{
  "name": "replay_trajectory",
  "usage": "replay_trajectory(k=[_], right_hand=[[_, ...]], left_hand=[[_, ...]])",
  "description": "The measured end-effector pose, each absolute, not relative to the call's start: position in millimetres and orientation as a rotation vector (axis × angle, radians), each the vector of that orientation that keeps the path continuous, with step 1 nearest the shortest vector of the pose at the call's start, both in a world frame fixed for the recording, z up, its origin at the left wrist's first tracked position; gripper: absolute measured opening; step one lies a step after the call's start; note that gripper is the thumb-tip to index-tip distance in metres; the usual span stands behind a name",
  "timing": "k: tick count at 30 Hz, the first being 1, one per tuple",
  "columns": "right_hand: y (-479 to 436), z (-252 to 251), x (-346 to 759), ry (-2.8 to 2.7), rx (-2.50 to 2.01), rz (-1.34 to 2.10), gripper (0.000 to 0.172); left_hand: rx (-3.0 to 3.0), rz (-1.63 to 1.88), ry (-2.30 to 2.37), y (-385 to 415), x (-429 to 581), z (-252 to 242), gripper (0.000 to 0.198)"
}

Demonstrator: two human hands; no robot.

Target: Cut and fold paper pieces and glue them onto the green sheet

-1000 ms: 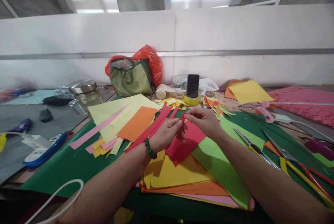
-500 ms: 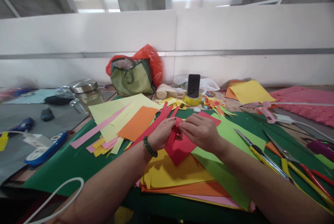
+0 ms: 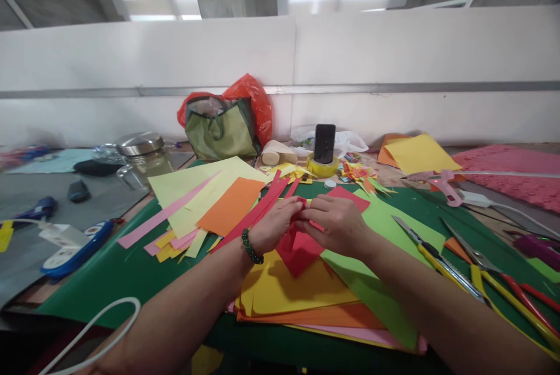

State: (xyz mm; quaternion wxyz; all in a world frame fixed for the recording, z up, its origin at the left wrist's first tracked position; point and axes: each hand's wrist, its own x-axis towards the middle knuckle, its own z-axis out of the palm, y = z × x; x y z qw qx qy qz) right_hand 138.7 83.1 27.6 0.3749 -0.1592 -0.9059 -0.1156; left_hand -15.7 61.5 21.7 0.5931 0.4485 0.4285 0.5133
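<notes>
My left hand (image 3: 276, 224) and my right hand (image 3: 335, 222) meet over the middle of the work mat, their fingertips closed on a narrow red paper strip (image 3: 287, 241). Part of the strip hangs below the fingers; the rest is hidden by them. Beneath lies a red paper sheet (image 3: 301, 259) on a stack of yellow paper (image 3: 284, 290). Long red strips (image 3: 247, 223) lie to the left of my left hand, beside an orange sheet (image 3: 231, 206). Under my right forearm spreads a bright green sheet (image 3: 394, 229).
To the right lie a utility knife (image 3: 446, 267), scissors (image 3: 485, 261) and a pink glue gun (image 3: 444, 182). A phone (image 3: 324, 143) stands on a yellow tape roll (image 3: 322, 167) behind my hands. A glass jar (image 3: 144, 162) and a blue power strip (image 3: 76, 252) are at left.
My right fingers have shifted slightly left and flattened over the red strip, closer against my left fingers. The upright bit of strip between them is now mostly covered.
</notes>
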Motion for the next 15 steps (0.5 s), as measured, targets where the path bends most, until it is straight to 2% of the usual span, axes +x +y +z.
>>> replay_trajectory(k=[5, 9, 15], right_hand=[[90, 34, 142, -2.068, -0.653, 0.279, 0.023], [98, 29, 139, -1.944, -0.838, 0.655, 0.017], [99, 25, 137, -1.824, -0.857, 0.86, 0.016]], left_hand=[[1.198, 1.032, 0.957, 60, -18, 27, 0.011], [1.329, 0.98, 0.931, 58, -18, 26, 0.014], [1.159, 0.938, 0.863, 60, -19, 26, 0.018]])
